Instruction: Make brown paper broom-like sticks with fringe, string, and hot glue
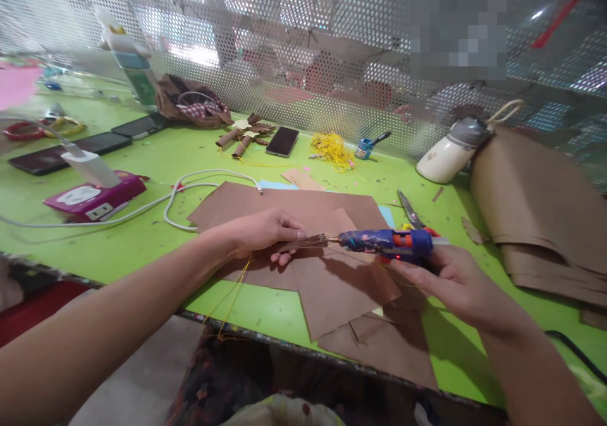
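My left hand [265, 231] is closed around a bundle of thin brown strips [308, 243], with yellow thread [244, 271] hanging below the wrist. From the right, my right hand [455, 280] grips a blue hot glue gun [384, 243], lit by a small red light. Its nozzle points left and meets, or nearly meets, the end of the strips; a gap cannot be made out. Beneath both hands lie overlapping sheets of brown paper [351, 309].
Scissors [410, 210] lie beyond the glue gun. A tilted white bottle [450, 151] and brown paper roll [535, 192] stand right. Left are a purple power strip [97, 197] and white cable [171, 205]. Behind lie a phone [282, 141], yellow string [333, 150] and a perforated metal screen [294, 53].
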Demonstrator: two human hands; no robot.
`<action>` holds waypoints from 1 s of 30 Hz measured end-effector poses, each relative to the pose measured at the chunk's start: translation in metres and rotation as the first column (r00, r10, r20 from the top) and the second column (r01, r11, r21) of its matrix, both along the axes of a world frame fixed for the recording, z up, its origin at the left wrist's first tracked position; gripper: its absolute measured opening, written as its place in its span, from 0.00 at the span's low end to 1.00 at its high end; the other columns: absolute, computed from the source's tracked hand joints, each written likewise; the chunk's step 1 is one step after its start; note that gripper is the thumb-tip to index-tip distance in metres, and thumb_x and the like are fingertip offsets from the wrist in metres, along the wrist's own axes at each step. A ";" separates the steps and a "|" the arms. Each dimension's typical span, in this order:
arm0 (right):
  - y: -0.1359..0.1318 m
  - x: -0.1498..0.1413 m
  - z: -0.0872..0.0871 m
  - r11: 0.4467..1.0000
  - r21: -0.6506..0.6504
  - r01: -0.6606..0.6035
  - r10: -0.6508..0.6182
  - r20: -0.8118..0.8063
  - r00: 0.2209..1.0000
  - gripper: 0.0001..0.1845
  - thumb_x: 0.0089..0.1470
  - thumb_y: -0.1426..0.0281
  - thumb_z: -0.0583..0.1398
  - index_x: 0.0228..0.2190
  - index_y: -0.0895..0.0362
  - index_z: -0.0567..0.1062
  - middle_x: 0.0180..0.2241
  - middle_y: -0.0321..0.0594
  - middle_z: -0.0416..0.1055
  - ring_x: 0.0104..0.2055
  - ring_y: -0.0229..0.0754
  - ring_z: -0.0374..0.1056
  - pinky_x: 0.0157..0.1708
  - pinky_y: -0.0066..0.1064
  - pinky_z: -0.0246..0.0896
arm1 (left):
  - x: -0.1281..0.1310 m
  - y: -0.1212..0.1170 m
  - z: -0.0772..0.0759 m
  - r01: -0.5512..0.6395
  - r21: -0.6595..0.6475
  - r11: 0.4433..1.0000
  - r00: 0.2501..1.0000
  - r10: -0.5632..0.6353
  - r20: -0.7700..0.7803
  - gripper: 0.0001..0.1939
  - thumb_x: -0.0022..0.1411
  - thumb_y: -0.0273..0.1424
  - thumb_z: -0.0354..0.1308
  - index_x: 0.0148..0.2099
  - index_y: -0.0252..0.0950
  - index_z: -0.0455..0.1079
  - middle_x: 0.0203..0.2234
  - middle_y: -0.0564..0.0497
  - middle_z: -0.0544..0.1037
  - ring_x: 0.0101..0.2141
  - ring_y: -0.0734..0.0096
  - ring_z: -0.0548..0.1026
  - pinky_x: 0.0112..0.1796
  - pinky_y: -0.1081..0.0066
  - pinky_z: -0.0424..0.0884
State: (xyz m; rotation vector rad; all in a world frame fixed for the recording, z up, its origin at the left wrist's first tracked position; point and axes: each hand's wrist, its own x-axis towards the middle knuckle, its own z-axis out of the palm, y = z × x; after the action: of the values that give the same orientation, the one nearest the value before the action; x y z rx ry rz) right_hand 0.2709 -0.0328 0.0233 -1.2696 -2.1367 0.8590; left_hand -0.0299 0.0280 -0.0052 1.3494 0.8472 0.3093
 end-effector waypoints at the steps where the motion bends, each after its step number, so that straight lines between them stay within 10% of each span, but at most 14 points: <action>1: 0.000 -0.002 0.000 1.000 -0.006 -0.010 0.010 -0.001 1.000 0.15 0.57 0.63 0.57 0.42 0.56 0.76 0.39 0.41 0.77 0.38 0.45 0.72 0.36 0.31 0.70 | 0.000 0.000 0.000 0.002 -0.006 1.000 1.000 -0.002 0.005 0.15 0.61 0.40 0.55 0.30 0.33 0.70 0.14 0.54 0.70 0.14 0.79 0.62 0.21 0.75 0.64; 21: 0.007 0.006 -0.002 0.994 -0.110 0.024 -0.044 -0.182 0.982 0.16 0.55 0.62 0.60 0.43 0.57 0.76 0.43 0.46 0.77 0.45 0.48 0.72 0.46 0.37 0.69 | 0.002 -0.006 0.007 0.005 0.125 0.992 0.998 0.002 -0.058 0.21 0.63 0.44 0.50 0.25 0.33 0.66 0.14 0.52 0.71 0.15 0.79 0.65 0.19 0.77 0.59; 30: 0.020 0.003 -0.018 0.896 0.298 0.330 -0.319 -0.083 0.944 0.17 0.54 0.61 0.59 0.41 0.60 0.76 0.40 0.47 0.77 0.42 0.49 0.72 0.45 0.40 0.66 | 0.003 -0.011 0.020 0.104 0.315 0.943 0.980 -0.043 -0.194 0.18 0.61 0.43 0.53 0.40 0.31 0.70 0.25 0.50 0.74 0.24 0.74 0.69 0.25 0.75 0.62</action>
State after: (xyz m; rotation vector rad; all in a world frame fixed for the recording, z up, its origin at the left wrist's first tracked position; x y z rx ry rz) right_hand 0.2735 -0.0128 0.0058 -1.3788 -1.8665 0.3833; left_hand -0.0269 0.0169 0.0152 1.7349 0.9244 0.2751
